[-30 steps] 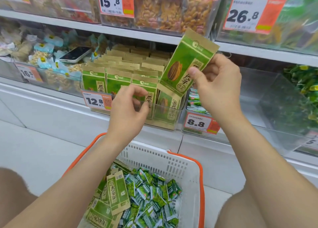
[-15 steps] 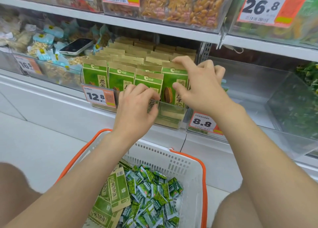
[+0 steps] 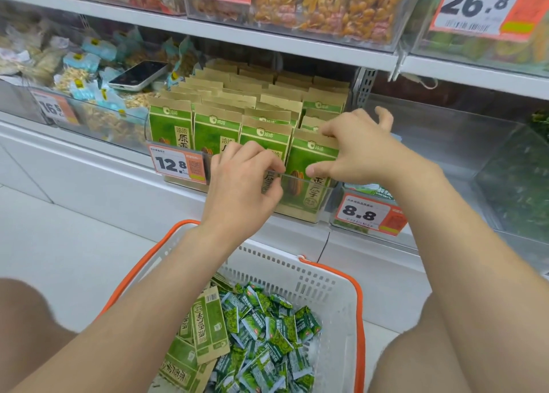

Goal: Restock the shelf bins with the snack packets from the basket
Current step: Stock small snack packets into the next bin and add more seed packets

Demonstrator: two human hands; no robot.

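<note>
Rows of green-and-tan seed packets (image 3: 217,131) stand upright in a clear shelf bin (image 3: 322,205). My right hand (image 3: 359,149) pinches the front right packet (image 3: 309,167), thumb on its face and fingers over its top edge. My left hand (image 3: 243,184) rests over the bin's front rim, its fingers curled against the neighbouring front packet (image 3: 264,138). Below, a white basket (image 3: 323,282) with orange handles holds a few more of the same packets (image 3: 208,324) and several small green wrapped snacks (image 3: 267,336).
A phone (image 3: 138,75) lies on loose snacks in the bin to the left. Price tags 12.8 (image 3: 175,164) and 8.8 (image 3: 365,211) hang on bin fronts. A clear bin (image 3: 445,167) to the right is mostly bare. Upper shelf bins hold orange snacks (image 3: 320,3).
My right hand lowered a packet from above into the bin's front right slot and now pinches it in place. My left hand stayed at the bin front.
</note>
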